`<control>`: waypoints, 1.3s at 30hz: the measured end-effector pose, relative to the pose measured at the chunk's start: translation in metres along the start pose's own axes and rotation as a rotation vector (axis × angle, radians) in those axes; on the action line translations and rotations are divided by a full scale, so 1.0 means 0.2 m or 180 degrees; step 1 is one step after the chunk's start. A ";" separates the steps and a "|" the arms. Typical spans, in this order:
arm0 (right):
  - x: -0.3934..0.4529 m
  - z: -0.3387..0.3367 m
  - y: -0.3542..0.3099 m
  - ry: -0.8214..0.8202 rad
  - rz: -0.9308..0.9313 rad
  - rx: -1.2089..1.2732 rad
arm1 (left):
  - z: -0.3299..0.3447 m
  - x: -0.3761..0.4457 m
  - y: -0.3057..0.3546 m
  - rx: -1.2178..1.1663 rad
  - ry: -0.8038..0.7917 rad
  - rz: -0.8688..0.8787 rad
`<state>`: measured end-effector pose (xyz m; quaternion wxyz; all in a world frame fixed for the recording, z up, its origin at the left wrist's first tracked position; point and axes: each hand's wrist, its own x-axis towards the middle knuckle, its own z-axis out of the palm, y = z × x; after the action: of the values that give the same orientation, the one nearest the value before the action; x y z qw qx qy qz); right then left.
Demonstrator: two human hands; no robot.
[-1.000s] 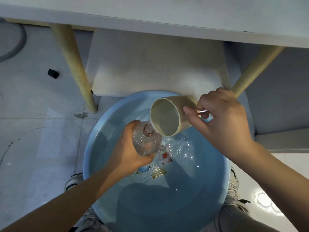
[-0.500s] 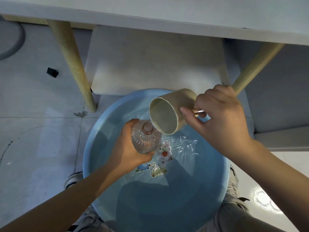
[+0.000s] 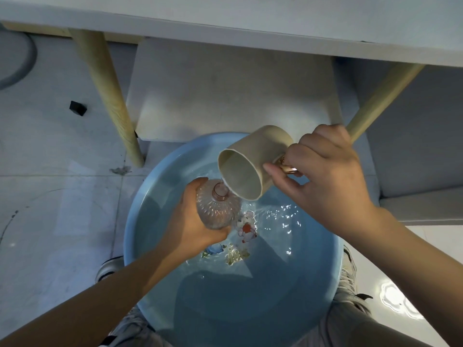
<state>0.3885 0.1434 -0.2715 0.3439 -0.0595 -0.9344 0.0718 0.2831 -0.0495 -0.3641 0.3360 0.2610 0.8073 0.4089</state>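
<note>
The left hand (image 3: pixel 190 221) is wrapped around a clear ribbed bottle (image 3: pixel 218 211), fingers curled behind it and the thumb across the front, holding it upright with its open mouth facing up. The right hand (image 3: pixel 325 176) is closed on the copper-coloured handle (image 3: pixel 286 167) of a beige cup (image 3: pixel 253 159), with the forefinger stretched along the cup's side. The cup is tipped far over to the left, its opening facing the camera, and its lower lip sits just above the bottle's mouth; I cannot tell whether the two touch. Both are held over a round blue basin (image 3: pixel 150 191), the bottle at its left-centre and the cup near its far rim. The basin holds shallow water (image 3: pixel 280 216) that glints with ripples just right of the bottle, and cartoon decals (image 3: pixel 246 226) show through on its bottom. The basin stands on the floor (image 3: pixel 50 209), between the person's shoes (image 3: pixel 109 269), one at each side of its near half. Beyond it, two pale wooden legs (image 3: pixel 110 96) slant up to a white tabletop (image 3: pixel 250 21), and a white panel (image 3: pixel 225 91) lies between them, just behind the basin's far rim. A small black block (image 3: pixel 78 108) lies on the floor left of the left leg, well apart from the basin.
</note>
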 end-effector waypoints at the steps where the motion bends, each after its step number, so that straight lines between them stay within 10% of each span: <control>1: 0.00 0.00 0.00 0.0000 -0.0029 -0.0004 | 0.00 0.00 0.00 -0.0014 -0.0004 -0.0002; 39: 0.03 -0.02 -0.05 -0.0034 -0.0768 -0.0103 | 0.02 0.03 -0.07 -0.0068 -0.0102 0.0083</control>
<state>0.3858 0.1358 -0.2629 0.3441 0.0482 -0.9376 0.0151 0.2801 -0.0499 -0.3789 0.3464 0.2744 0.7939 0.4176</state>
